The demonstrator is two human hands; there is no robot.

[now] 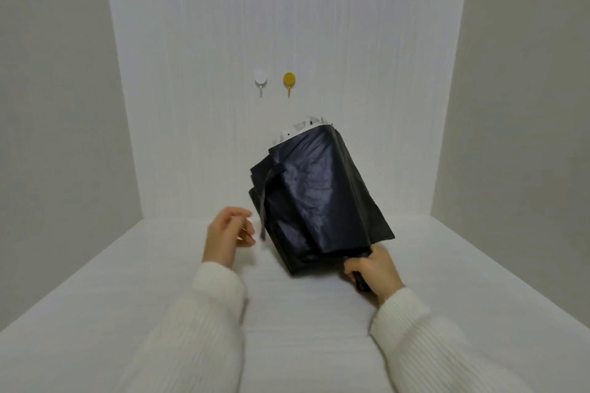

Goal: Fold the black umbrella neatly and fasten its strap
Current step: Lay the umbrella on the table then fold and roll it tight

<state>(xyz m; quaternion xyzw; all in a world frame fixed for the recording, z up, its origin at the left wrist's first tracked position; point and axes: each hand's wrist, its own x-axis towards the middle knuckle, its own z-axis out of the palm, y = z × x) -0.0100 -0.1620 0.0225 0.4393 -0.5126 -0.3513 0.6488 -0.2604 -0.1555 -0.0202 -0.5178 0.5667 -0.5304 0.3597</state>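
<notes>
The umbrella point(319, 198) handle is gripped by the right hand point(373, 271); the strap point(265, 201), frame centre, should be pinched by the left hand's point(228, 234) loosely curled, empty fingers

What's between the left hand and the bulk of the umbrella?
In the head view, only the dangling strap hangs between the left hand and the umbrella.

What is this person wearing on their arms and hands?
Both arms are covered by long sleeves of a cream-white ribbed knit, left sleeve and right sleeve, each ending at the wrist. The left hand and right hand are bare: no gloves or rings visible.
</notes>
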